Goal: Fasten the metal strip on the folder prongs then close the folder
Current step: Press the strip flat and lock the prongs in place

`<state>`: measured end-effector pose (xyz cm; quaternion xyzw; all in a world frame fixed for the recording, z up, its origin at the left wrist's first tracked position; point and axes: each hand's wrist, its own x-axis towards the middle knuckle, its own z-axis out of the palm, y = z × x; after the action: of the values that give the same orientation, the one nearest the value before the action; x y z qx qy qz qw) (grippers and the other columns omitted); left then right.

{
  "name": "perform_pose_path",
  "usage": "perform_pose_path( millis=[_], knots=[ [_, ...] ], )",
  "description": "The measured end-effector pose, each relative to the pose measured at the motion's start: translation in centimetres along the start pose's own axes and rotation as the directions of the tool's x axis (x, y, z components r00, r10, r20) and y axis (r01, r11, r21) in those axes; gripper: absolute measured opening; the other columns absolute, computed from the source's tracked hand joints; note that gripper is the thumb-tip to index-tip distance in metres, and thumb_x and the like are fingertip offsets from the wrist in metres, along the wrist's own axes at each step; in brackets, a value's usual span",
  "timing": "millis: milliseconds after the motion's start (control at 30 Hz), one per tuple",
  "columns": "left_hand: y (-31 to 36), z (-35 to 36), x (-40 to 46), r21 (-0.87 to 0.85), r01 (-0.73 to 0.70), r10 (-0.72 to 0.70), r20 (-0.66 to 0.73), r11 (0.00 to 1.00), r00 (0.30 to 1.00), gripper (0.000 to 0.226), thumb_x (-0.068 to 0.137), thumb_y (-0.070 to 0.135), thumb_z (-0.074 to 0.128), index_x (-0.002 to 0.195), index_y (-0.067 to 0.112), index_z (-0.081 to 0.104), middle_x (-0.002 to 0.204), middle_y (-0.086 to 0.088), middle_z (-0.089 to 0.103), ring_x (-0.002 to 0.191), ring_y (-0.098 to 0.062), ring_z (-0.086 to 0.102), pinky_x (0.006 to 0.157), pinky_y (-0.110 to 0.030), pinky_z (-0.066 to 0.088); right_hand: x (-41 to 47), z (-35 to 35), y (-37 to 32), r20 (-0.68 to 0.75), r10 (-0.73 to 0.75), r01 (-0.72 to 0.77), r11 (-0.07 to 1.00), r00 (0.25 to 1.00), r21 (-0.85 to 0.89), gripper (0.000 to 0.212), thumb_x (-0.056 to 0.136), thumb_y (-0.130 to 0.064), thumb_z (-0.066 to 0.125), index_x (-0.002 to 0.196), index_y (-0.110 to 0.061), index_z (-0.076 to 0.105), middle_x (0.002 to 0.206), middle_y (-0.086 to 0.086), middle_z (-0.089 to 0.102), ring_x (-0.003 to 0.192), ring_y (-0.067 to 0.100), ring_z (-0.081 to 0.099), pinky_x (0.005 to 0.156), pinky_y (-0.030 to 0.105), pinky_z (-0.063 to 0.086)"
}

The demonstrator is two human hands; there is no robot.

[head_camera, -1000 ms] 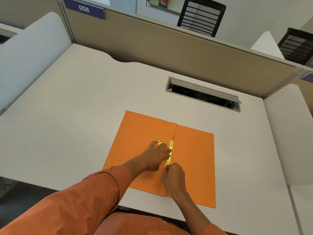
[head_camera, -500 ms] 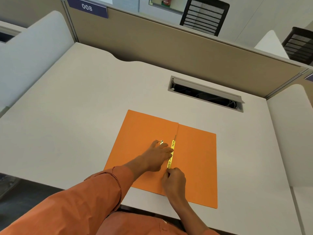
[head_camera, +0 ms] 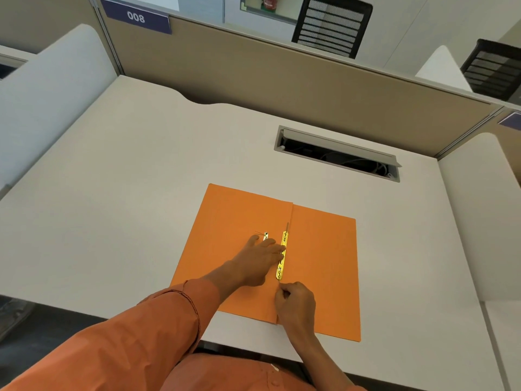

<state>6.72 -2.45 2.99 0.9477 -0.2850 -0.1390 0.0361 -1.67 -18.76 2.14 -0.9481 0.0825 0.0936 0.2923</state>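
Metal strip [head_camera: 283,255] along open folder [head_camera: 324,266] crease; left hand [head_camera: 260,256] flat atop; right hand [head_camera: 296,303] pinching its near end

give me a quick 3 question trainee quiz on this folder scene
1. True or false: the orange folder lies open on the desk.
2. Which hand presses on the gold metal strip? A) left hand B) right hand
3. Fill in: the number sign on the partition reads ___.

Key: 1 true; 2 A, while the right hand pinches at the strip's near end; 3 008.
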Motion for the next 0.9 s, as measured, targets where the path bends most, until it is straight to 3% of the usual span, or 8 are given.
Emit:
perform_pose_path(
  millis=[167, 300, 400, 567, 633, 733, 800, 900],
  knots=[
    [0.6, -0.2, -0.5, -0.010, 0.016, -0.015, 0.027, 1.000, 1.000, 0.071, 0.086, 0.013, 0.063, 0.154, 0.019, 0.045, 0.170, 0.003, 0.029, 0.155, -0.025, 0.025, 0.120, -0.056, 0.025, -0.5, 0.1, 0.8, -0.009, -0.016, 0.016, 1.000, 1.000, 0.020, 0.021, 0.101, -0.017, 0.070, 0.113, -0.010, 0.085, 0.106, 0.007, 0.081, 0.093, 0.021, 0.073, 0.069, 0.002, 0.033],
    [1.2, 0.0, -0.8, -0.027, 0.038, -0.036, 0.062, 0.999, 0.997, 0.075, 0.088, 0.012, 0.062, 0.159, 0.018, 0.038, 0.173, 0.001, 0.023, 0.157, -0.025, 0.020, 0.122, -0.056, 0.023, -0.6, 0.0, 1.1, -0.001, -0.033, 0.033, 0.998, 0.999, 0.047, 0.021, 0.101, -0.019, 0.070, 0.115, -0.010, 0.084, 0.108, 0.006, 0.080, 0.096, 0.022, 0.073, 0.079, 0.019, 0.047],
    [1.5, 0.2, -1.0, -0.050, 0.047, -0.044, 0.068, 0.998, 0.997, 0.078, 0.087, 0.012, 0.063, 0.160, 0.017, 0.035, 0.173, 0.002, 0.020, 0.157, -0.024, 0.019, 0.122, -0.054, 0.024, -0.5, -0.2, 1.3, -0.008, -0.031, 0.031, 0.997, 1.000, 0.077, 0.022, 0.101, -0.020, 0.070, 0.115, -0.009, 0.083, 0.107, 0.007, 0.079, 0.093, 0.021, 0.072, 0.078, 0.019, 0.047],
    [1.1, 0.5, -2.4, -0.255, 0.139, -0.150, -0.024, 0.957, 0.988, 0.084, 0.086, 0.004, 0.054, 0.164, 0.018, 0.025, 0.175, 0.002, 0.012, 0.161, -0.025, 0.009, 0.129, -0.049, 0.014, -0.3, -0.5, 1.6, -0.030, -0.025, 0.030, 0.986, 0.999, 0.163, 0.024, 0.102, -0.020, 0.069, 0.120, -0.008, 0.079, 0.103, 0.002, 0.073, 0.086, 0.013, 0.064, 0.075, 0.020, 0.048],
    [0.8, 0.7, -3.7, -0.436, 0.307, -0.396, -0.128, 0.846, 0.909, 0.076, 0.087, 0.004, 0.056, 0.159, 0.016, 0.037, 0.173, -0.003, 0.023, 0.160, -0.028, 0.017, 0.129, -0.045, 0.018, 0.0, -0.6, 1.7, -0.016, -0.036, 0.039, 0.974, 0.999, 0.222, 0.030, 0.101, -0.017, 0.070, 0.129, -0.007, 0.074, 0.110, 0.002, 0.068, 0.095, 0.015, 0.066, 0.085, 0.024, 0.053],
    [-0.2, 1.1, -5.9, -0.609, 0.565, -0.761, -0.101, 0.557, 0.641, 0.065, 0.087, 0.014, 0.067, 0.150, 0.013, 0.050, 0.165, -0.014, 0.035, 0.154, -0.036, 0.028, 0.124, -0.051, 0.027, 0.6, -0.7, 2.0, 0.003, -0.066, 0.063, 0.965, 0.998, 0.255, 0.039, 0.100, -0.019, 0.072, 0.137, -0.007, 0.068, 0.122, 0.001, 0.062, 0.112, 0.018, 0.063, 0.099, 0.032, 0.054],
    [-1.2, 1.6, -7.4, -0.655, 0.652, -0.866, -0.008, 0.383, 0.501, 0.067, 0.089, 0.019, 0.069, 0.152, 0.013, 0.046, 0.166, -0.014, 0.032, 0.153, -0.038, 0.025, 0.121, -0.058, 0.028, 1.0, -0.6, 1.9, 0.020, -0.082, 0.075, 0.965, 0.996, 0.251, 0.042, 0.100, -0.023, 0.071, 0.140, -0.010, 0.067, 0.127, 0.000, 0.061, 0.119, 0.020, 0.060, 0.105, 0.038, 0.053],
    [-2.4, 2.3, -8.9, -0.673, 0.699, -0.918, 0.075, 0.241, 0.390, 0.070, 0.089, 0.024, 0.068, 0.152, 0.013, 0.042, 0.162, -0.015, 0.032, 0.148, -0.040, 0.028, 0.116, -0.063, 0.032, 1.7, -0.6, 1.8, 0.039, -0.090, 0.077, 0.962, 0.995, 0.264, 0.045, 0.100, -0.023, 0.072, 0.143, -0.015, 0.066, 0.127, -0.005, 0.059, 0.121, 0.019, 0.058, 0.105, 0.039, 0.054]
  ],
)
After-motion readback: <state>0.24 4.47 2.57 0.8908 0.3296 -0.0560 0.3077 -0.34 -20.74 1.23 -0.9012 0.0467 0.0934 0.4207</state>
